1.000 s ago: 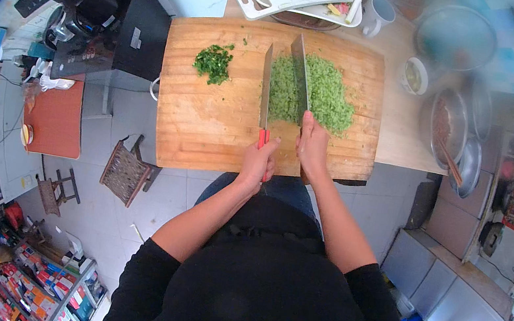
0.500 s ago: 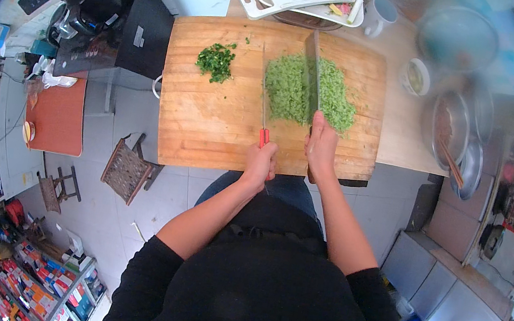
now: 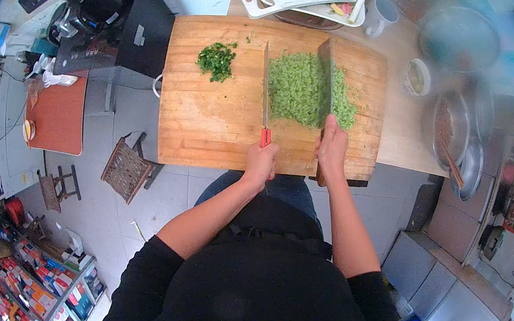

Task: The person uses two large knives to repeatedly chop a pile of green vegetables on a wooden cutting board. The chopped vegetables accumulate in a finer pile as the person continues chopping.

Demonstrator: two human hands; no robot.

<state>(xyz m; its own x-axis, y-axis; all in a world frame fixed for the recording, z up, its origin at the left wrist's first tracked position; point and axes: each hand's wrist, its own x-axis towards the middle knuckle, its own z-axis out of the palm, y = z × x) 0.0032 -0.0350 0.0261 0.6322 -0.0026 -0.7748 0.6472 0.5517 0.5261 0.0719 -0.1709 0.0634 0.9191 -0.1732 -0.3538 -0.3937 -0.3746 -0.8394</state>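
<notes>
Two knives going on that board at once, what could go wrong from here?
1. The left hand and right hand each grip a knife, and the red-handled knife and cleaver flank the same pale green pile; the blades might clash.
2. The pile reaches toward the cutting board's right edge, so bits may scatter onto the counter.

Pale green chopped greens [image 3: 304,91] and a dark green pile [image 3: 216,60] on a tan wooden board [image 3: 216,121].
</notes>
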